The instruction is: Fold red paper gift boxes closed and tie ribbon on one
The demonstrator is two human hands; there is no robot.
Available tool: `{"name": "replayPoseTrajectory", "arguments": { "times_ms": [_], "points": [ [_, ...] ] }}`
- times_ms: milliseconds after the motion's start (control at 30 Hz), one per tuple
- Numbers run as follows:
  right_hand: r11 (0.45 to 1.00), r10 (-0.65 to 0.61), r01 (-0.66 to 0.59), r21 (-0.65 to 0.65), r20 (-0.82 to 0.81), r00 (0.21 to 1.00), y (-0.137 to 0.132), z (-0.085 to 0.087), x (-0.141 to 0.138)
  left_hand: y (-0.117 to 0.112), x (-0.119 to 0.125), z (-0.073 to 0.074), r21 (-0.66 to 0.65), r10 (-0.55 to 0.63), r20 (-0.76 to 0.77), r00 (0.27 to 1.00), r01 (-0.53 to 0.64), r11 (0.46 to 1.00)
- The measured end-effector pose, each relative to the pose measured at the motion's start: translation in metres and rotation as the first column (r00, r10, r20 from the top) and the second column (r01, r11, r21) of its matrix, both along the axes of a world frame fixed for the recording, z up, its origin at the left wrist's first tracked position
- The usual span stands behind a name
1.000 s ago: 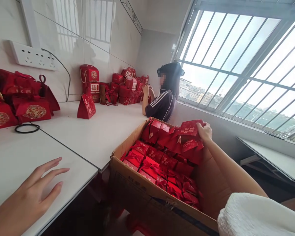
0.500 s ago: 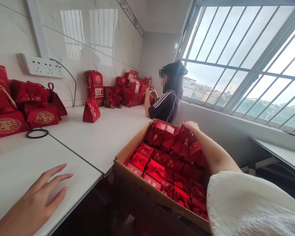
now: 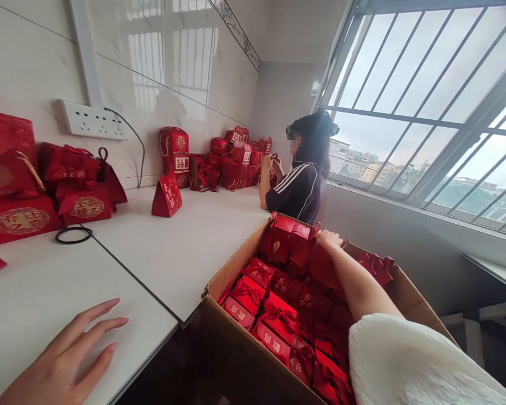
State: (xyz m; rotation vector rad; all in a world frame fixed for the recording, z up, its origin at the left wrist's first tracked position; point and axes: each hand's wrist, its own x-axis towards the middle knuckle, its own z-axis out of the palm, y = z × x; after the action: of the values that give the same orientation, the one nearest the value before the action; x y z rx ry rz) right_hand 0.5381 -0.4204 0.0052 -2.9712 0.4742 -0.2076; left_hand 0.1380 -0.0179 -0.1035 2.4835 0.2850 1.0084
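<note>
My left hand [image 3: 69,357] hovers over or rests on the white tabletop [image 3: 151,270], palm down and fingers apart, with nothing in it. My right hand [image 3: 331,241] reaches to the far side of a brown cardboard carton [image 3: 273,351]. Its fingers are closed at the top of a red gift box [image 3: 322,261] standing in the back row; the fingertips are partly hidden. Rows of red gift boxes [image 3: 273,343] with ribbon bows and gold lettering fill the carton. Beside the right forearm, more red box tops [image 3: 375,267] show at the carton's back right.
A triangular red box [image 3: 167,196] stands alone on the tabletop. Red boxes are stacked at the left [image 3: 20,216] and along the wall [image 3: 236,163]. A black ring [image 3: 73,235] lies near the table seam. A co-worker [image 3: 299,185] handles something small beyond the carton.
My right hand has moved slightly lower at the carton's far side, with the red gift box under it. The view has shifted left, and my left hand stays spread over the table.
</note>
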Motion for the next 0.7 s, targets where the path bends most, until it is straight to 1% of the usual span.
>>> {"name": "replayPoseTrajectory", "arguments": {
  "times_ms": [67,133,200,233,267,300,333,367,433,467,500,567,633,667,700],
  "points": [
    [1.000,0.012,-0.012,0.001,0.001,1.000,0.011,0.017,-0.005,0.003,-0.002,-0.001,-0.004,-0.033,-0.051,0.998,0.033,0.999],
    [0.997,0.075,-0.075,0.006,0.026,0.997,0.033,0.039,-0.011,0.005,-0.006,0.001,0.030,-0.069,-0.125,0.990,0.074,0.997],
    [0.976,0.215,-0.216,0.020,0.063,0.975,0.069,0.058,-0.019,0.004,-0.009,0.006,0.055,-0.090,-0.191,0.977,0.102,0.993],
    [0.949,0.309,-0.312,0.031,0.083,0.947,0.092,0.064,-0.026,0.001,-0.010,0.010,0.058,-0.086,-0.201,0.976,0.100,0.993],
    [0.906,0.414,-0.420,0.046,0.103,0.905,0.118,0.067,-0.033,-0.003,-0.012,0.013,0.056,-0.073,-0.193,0.978,0.085,0.995],
    [0.845,0.521,-0.530,0.068,0.121,0.845,0.146,0.068,-0.043,-0.008,-0.013,0.015,0.053,-0.058,-0.175,0.983,0.068,0.996],
    [0.768,0.620,-0.634,0.095,0.138,0.772,0.177,0.065,-0.053,-0.013,-0.015,0.018,0.048,-0.040,-0.149,0.988,0.048,0.998],
    [0.677,0.708,-0.725,0.127,0.157,0.689,0.208,0.060,-0.064,-0.018,-0.017,0.021,0.041,-0.022,-0.120,0.993,0.027,0.999],
    [0.508,0.823,-0.838,0.201,0.175,0.541,0.270,0.046,-0.087,-0.025,-0.021,0.025,0.026,-0.010,-0.083,0.997,0.013,1.000],
    [0.434,0.859,-0.868,0.241,0.182,0.479,0.299,0.038,-0.099,-0.026,-0.023,0.027,0.023,-0.012,-0.073,0.997,0.014,1.000],
    [0.372,0.883,-0.884,0.282,0.188,0.431,0.326,0.031,-0.109,-0.026,-0.025,0.028,0.025,-0.022,-0.072,0.997,0.024,0.999],
    [0.273,0.908,-0.890,0.366,0.207,0.364,0.372,0.018,-0.127,-0.022,-0.030,0.030,0.045,-0.042,-0.083,0.996,0.046,0.998],
    [0.206,0.908,-0.867,0.454,0.241,0.342,0.405,0.011,-0.138,-0.015,-0.033,0.031,0.082,-0.047,-0.107,0.993,0.056,0.995],
    [0.174,0.901,-0.846,0.503,0.265,0.342,0.416,0.010,-0.141,-0.012,-0.034,0.031,0.100,-0.041,-0.121,0.992,0.053,0.994],
    [0.130,0.892,-0.817,0.562,0.294,0.344,0.423,0.009,-0.143,-0.009,-0.035,0.031,0.113,-0.032,-0.133,0.991,0.048,0.992]
  ]
}}
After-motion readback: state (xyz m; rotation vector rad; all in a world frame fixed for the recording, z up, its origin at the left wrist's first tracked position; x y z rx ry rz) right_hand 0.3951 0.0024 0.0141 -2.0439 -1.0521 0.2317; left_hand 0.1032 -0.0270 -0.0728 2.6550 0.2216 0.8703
